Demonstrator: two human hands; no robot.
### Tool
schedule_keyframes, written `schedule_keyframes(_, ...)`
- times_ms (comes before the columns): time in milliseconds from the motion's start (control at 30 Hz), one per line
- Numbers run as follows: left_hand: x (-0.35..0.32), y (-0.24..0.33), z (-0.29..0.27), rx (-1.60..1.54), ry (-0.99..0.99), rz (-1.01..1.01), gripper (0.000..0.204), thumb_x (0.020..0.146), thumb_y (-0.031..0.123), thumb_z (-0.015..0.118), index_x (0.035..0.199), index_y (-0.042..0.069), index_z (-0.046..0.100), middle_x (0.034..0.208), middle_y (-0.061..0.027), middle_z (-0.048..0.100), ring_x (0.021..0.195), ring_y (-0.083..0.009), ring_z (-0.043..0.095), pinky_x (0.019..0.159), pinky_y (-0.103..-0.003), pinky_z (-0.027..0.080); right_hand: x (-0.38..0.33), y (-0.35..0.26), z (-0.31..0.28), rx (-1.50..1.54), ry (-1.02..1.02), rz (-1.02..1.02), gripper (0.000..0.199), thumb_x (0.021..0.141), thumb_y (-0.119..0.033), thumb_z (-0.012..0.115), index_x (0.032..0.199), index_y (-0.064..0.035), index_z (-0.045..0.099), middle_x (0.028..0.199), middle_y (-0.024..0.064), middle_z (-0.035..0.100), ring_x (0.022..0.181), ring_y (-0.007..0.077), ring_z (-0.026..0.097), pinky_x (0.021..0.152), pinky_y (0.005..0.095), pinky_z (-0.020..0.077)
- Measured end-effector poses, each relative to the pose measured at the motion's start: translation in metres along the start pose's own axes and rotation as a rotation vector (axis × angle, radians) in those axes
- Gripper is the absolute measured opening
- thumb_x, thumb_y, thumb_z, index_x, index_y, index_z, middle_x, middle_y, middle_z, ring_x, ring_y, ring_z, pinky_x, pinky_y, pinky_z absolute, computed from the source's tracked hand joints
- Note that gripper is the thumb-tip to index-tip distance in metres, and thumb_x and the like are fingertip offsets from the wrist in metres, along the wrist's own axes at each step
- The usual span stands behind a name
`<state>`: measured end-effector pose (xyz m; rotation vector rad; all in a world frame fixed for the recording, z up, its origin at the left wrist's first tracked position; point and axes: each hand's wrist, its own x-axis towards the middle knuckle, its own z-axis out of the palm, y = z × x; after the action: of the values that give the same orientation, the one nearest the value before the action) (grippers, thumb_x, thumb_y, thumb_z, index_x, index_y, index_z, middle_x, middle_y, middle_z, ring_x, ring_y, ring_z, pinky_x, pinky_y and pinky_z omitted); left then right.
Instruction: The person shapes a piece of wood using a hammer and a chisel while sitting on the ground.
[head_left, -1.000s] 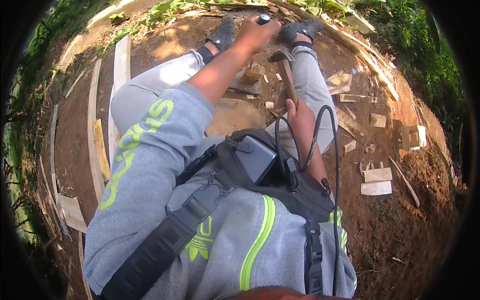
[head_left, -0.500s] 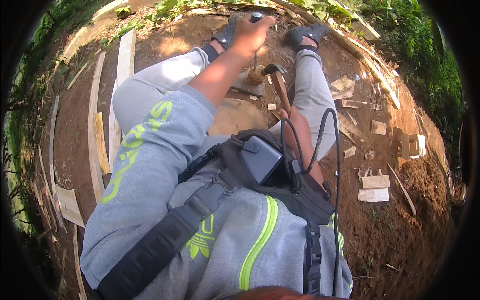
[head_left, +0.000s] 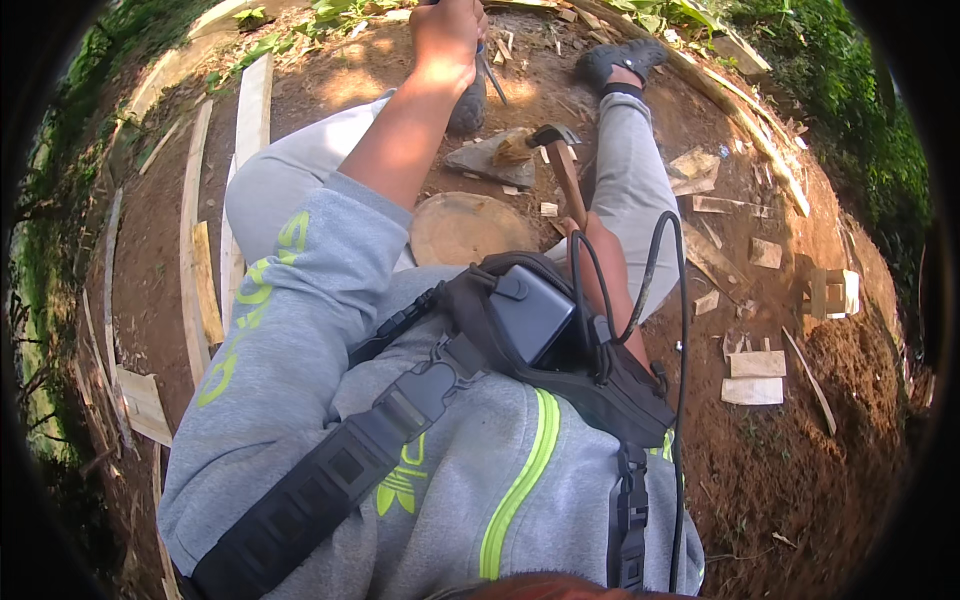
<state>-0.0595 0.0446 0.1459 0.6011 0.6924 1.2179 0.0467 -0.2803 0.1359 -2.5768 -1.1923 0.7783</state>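
My left hand (head_left: 445, 42), at the far end of the view, is closed around the handle of a screwdriver-like tool (head_left: 493, 75). Its thin metal shaft slants down to the right, its tip apart from the wood. With my right hand (head_left: 600, 240) I grip the wooden handle of a hammer (head_left: 566, 180); the fingers are partly hidden behind a black pouch and cable. The dark hammer head is beside a small brown piece of wood (head_left: 515, 150), which rests on a flat grey slab (head_left: 475, 158) between my legs. Nearer me lies a round cut log face (head_left: 470, 232).
Long planks (head_left: 250, 120) lie along the left. On the right are scattered offcuts (head_left: 755, 375), a small wooden block piece (head_left: 832, 294) and loose reddish soil. A long pole (head_left: 740, 115) borders the greenery at the far right. My shoes (head_left: 620, 62) flank the work spot.
My left hand has moved left and away from me, lifting the screwdriver-like tool off the wood and tilting it. The hammer has stayed nearly in place, shifting slightly right.
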Motion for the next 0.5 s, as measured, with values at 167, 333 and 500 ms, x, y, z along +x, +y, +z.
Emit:
schedule_keyframes(167, -0.029, 0.009, 0.015, 0.254, 0.007, -0.020, 0.039, 0.099, 0.024, 0.069, 0.064, 0.013, 0.054, 0.056, 0.0031, 0.048, 0.048, -0.0102, 0.044, 0.049, -0.032, 0.033, 0.002, -0.002, 0.000, 0.009, 0.004, -0.009, 0.034, 0.106, -0.033, 0.056, 0.105, 0.0013, 0.059, 0.089, 0.0302, 0.068, 0.090, 0.0529, 0.067, 0.076, 0.0578, 0.0506)
schedule_keyframes(333, -0.039, -0.026, 0.019, 0.364, -0.047, 0.016, 0.034, 0.099, 0.031, 0.071, 0.073, 0.011, 0.063, 0.066, 0.0020, 0.056, 0.057, -0.0100, 0.051, 0.049, -0.032, 0.037, 0.000, 0.000, -0.001, 0.009, 0.012, -0.003, 0.035, 0.106, -0.034, 0.055, 0.104, 0.0015, 0.059, 0.089, 0.0306, 0.068, 0.091, 0.0527, 0.067, 0.076, 0.0578, 0.0508)
schedule_keyframes(500, -0.054, -0.032, 0.023, 0.308, -0.133, -0.043, 0.039, 0.096, 0.042, 0.077, 0.081, 0.008, 0.065, 0.069, 0.0034, 0.057, 0.061, -0.0080, 0.050, 0.054, -0.030, 0.039, -0.001, 0.000, -0.002, 0.011, 0.025, 0.006, 0.037, 0.107, -0.035, 0.055, 0.104, 0.0017, 0.059, 0.088, 0.0310, 0.068, 0.091, 0.0525, 0.067, 0.076, 0.0577, 0.0510)
